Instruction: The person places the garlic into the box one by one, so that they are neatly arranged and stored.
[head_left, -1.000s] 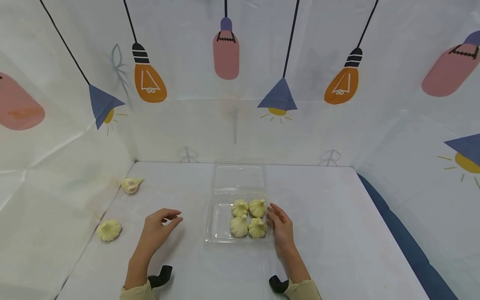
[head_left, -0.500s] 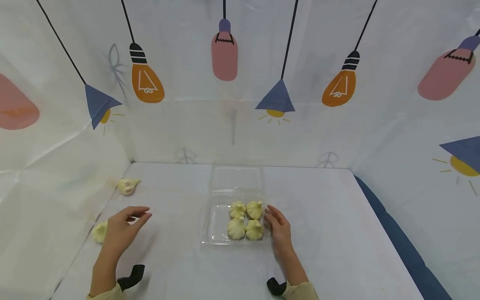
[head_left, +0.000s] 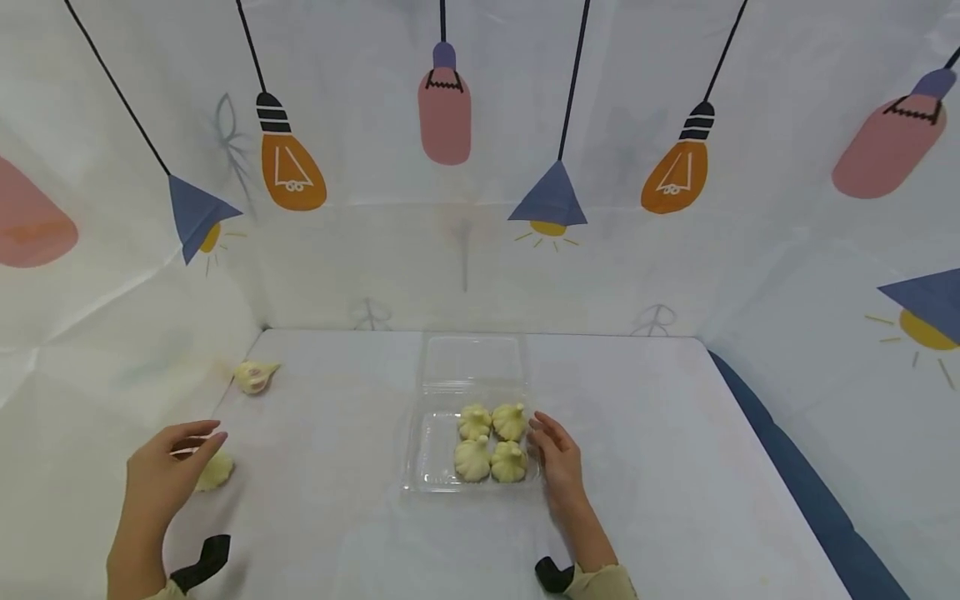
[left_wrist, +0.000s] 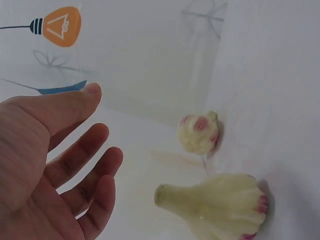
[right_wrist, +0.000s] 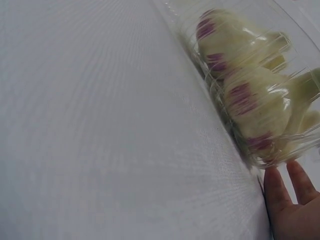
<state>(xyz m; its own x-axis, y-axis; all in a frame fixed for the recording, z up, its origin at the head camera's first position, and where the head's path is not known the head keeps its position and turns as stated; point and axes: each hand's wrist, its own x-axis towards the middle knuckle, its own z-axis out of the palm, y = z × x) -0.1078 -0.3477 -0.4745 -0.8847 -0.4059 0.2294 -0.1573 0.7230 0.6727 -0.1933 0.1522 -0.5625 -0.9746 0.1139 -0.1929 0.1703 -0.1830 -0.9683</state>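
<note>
My left hand (head_left: 159, 479) hovers at the left side of the table, fingers loosely bent and holding nothing. Partly behind its fingertips in the head view lies a pale garlic bulb (head_left: 216, 472); the left wrist view shows that bulb (left_wrist: 215, 205) with its stem and purple streaks, apart from the fingers. Farther back is another garlic bulb (head_left: 255, 377). A clear plastic clamshell box (head_left: 432, 454) stands open mid-table, several garlic bulbs (head_left: 472, 460) filling its right half. My right hand (head_left: 561, 462) rests at the box's right side, fingertips (right_wrist: 276, 187) against its wall.
The box's lid (head_left: 474, 358) lies folded back toward the rear wall. A white cloth wall (head_left: 360, 258) printed with lamps and bulbs encloses the white table (head_left: 645, 467) at the back and sides. Blue fabric (head_left: 795, 467) shows past the right edge.
My left hand has moved left across the table, from beside the box to the nearer loose garlic bulb. The right hand has stayed at the box.
</note>
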